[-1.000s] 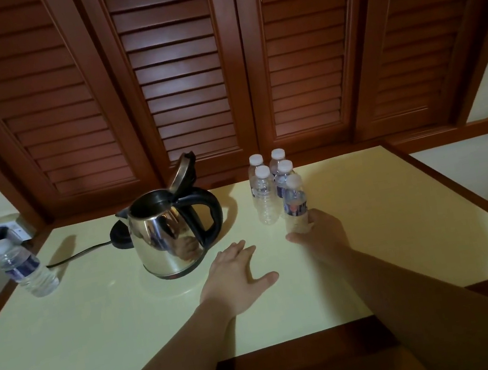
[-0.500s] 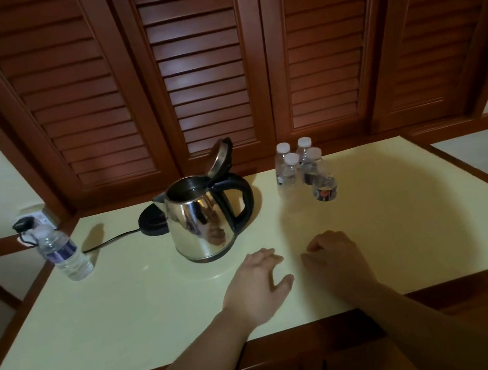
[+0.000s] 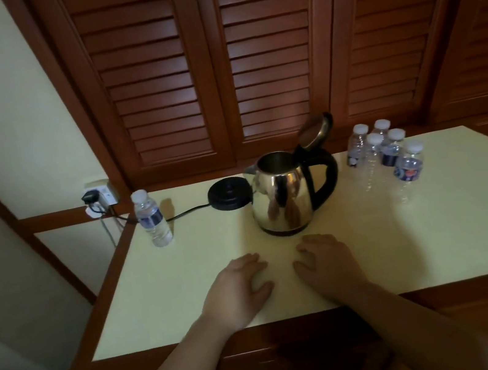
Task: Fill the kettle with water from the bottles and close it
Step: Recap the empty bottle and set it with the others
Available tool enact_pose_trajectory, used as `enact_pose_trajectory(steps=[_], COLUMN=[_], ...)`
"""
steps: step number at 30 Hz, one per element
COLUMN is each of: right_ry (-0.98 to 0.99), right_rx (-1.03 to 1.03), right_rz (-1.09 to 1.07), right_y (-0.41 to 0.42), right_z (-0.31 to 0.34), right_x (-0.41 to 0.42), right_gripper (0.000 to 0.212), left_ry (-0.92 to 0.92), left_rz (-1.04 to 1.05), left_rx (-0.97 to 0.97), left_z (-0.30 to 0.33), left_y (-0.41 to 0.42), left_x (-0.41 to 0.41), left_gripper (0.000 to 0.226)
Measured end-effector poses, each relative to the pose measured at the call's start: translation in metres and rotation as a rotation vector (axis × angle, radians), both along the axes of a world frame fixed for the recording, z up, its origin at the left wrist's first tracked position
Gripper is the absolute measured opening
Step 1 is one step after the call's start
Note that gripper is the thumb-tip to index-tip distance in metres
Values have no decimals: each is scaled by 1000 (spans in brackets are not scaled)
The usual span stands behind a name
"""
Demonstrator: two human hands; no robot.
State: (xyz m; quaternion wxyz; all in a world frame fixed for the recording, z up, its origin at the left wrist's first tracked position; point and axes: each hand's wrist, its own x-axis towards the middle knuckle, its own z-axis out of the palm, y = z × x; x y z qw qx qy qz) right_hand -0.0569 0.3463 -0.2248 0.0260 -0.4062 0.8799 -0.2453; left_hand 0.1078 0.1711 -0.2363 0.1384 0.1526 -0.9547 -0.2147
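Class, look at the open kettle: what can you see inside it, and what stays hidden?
The kettle stands with its lid tipped back. Through the opening only the upper inner metal wall shows. The bottom is out of sight, so whether it holds water cannot be told.

Left hand: palm down, fingers loosely curled, thumb angled inward, holding nothing. Right hand: palm down, fingers curled under (slightly tighter), likewise empty. Both bare forearms extend forward from the lower frame, hands close together but not touching.
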Motion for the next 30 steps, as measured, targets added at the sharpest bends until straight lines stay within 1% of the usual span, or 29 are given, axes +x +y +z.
enact_pose_trajectory(steps=[5, 7, 8, 10, 12, 14, 16, 18, 19, 20, 22, 23, 24, 28, 30], right_ry=[78, 58, 44, 40, 38, 56, 73, 87, 90, 84, 65, 61, 60, 47, 45], right_rx=[59, 78, 82, 77, 64, 54, 48, 57, 64, 69, 60, 50, 39, 1, 4], right_rz=[-12, -12, -14, -22, -32, -43, -57, -66, -64, -63, -64, -64, -62, -45, -43], right_y=[-14, -12, -11, -11, -11, -11, -10, -10, -9, -9, -8, -8, -8, -9, -9], right_z=[-1, -3, -4, -5, -5, -4, -3, -2, -2, -2, -3, -3, -3, 0, -1], right_x=[13, 14, 14, 15, 15, 15, 15, 15, 14, 14, 13, 13, 13, 13, 12], right_gripper=[62, 70, 77, 89, 91, 88, 80, 68, 65, 65, 68, 67, 65, 60, 60], left_ry=[-8, 35, 88, 193, 269, 348, 400, 406, 399, 396, 419, 434, 444, 348, 262], left_rz=[130, 222, 296, 461, 578, 636, 668, 655, 631, 605, 574, 569, 562, 554, 450], left_rx=[-20, 8, 50, 192, 335, 471, 565, 617, 631, 646, 651, 642, 632, 569, 482], left_z=[3, 6, 8, 16, 25, 32, 38, 43, 46, 48, 49, 48, 46, 34, 29], left_y=[-62, -79, -88, -102, -114, -129, -145, -160, -164, -167, -168, -165, -161, -120, -90], left_x=[51, 62, 65, 70, 68, 61, 53, 44, 39, 34, 25, 22, 19, 13, 10], left_gripper=[47, 47, 50, 62, 76, 89, 107, 114, 111, 100, 66, 53, 47, 35, 36])
